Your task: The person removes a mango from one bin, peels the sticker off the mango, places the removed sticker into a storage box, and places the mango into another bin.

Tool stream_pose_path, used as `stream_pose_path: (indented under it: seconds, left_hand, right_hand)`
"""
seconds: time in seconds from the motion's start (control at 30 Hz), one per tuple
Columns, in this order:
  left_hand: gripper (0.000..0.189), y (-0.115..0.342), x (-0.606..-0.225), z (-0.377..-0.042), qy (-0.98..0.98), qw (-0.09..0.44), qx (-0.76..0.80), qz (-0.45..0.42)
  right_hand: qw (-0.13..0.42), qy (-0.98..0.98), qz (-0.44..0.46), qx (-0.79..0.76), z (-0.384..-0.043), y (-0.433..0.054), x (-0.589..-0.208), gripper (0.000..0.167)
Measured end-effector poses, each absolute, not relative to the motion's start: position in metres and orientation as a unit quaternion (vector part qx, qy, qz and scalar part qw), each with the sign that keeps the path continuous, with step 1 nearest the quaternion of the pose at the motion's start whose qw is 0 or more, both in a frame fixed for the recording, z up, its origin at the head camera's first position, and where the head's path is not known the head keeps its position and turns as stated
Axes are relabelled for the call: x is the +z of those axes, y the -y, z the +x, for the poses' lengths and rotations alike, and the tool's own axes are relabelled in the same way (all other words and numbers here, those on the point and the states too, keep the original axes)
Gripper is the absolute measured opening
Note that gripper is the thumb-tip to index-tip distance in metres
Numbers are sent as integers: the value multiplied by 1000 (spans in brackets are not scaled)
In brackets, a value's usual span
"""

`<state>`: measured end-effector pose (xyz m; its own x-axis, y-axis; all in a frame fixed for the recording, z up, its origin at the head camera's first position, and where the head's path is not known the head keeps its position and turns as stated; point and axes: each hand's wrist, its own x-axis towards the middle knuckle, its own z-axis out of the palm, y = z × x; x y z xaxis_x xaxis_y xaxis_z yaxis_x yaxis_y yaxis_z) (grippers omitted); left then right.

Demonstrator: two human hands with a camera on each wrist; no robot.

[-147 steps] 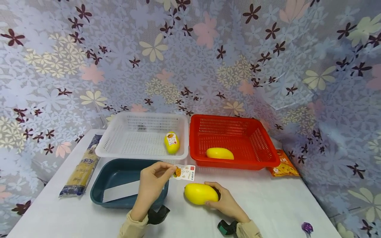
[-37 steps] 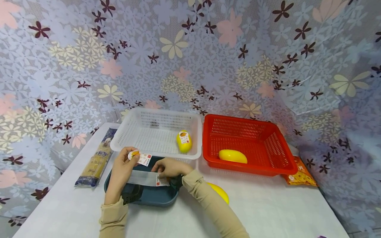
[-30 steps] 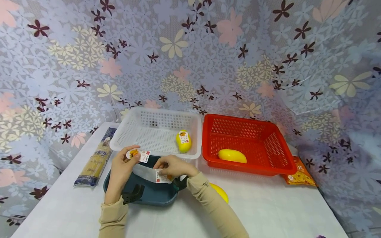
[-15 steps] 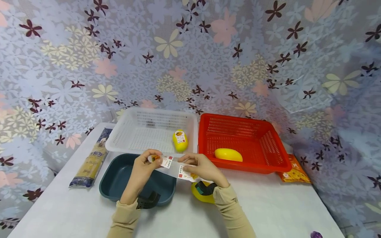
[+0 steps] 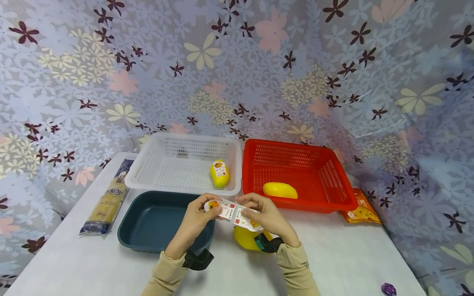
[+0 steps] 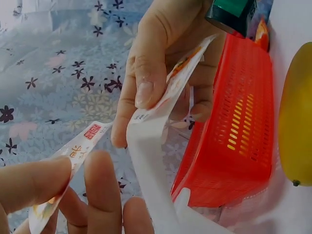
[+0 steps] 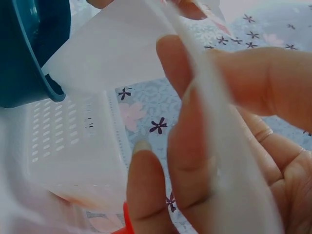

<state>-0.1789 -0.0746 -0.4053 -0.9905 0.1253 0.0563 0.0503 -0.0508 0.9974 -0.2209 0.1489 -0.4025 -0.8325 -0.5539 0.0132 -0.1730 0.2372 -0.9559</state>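
Note:
In the head view my left hand (image 5: 194,218) pinches a small white printed sticker label (image 5: 226,209) between thumb and fingers. My right hand (image 5: 270,216) pinches a pale backing strip that bears a similar label (image 5: 245,220). The two labels nearly meet above the right edge of the teal tray (image 5: 148,224). In the left wrist view the strip (image 6: 151,165) bends and hangs down from the right hand's grip. A yellow mango (image 5: 244,239) lies on the table below my right hand, partly hidden by it and its wrist strap.
Behind stand a white basket (image 5: 148,181) holding a labelled mango (image 5: 220,176) and a red basket (image 5: 311,203) holding an unlabelled mango (image 5: 279,190). A pasta bag (image 5: 107,201) lies left, an orange snack bag (image 5: 361,210) right. A purple object (image 5: 389,289) sits near the front.
My right hand left the mango, took the strip from the teal tray and carried it up and right. My left hand, still pinching its label, swung over the tray and back right.

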Motion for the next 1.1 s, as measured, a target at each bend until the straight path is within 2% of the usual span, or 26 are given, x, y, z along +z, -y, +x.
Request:
stream_pose_path:
  seconds: [0.7, 0.9, 1.1]
  left_hand:
    - [28, 70, -411, -183, -689, 57, 720, 54]
    - [26, 66, -415, -184, -700, 44, 712, 36]
    - [26, 59, -416, -181, -736, -3, 677, 20]
  right_hand:
    - [160, -761, -254, -575, -223, -150, -403, 36]
    - [166, -760, -250, -576, -222, -151, -404, 37]
    - [165, -760, -259, -573, -222, -150, -405, 37]
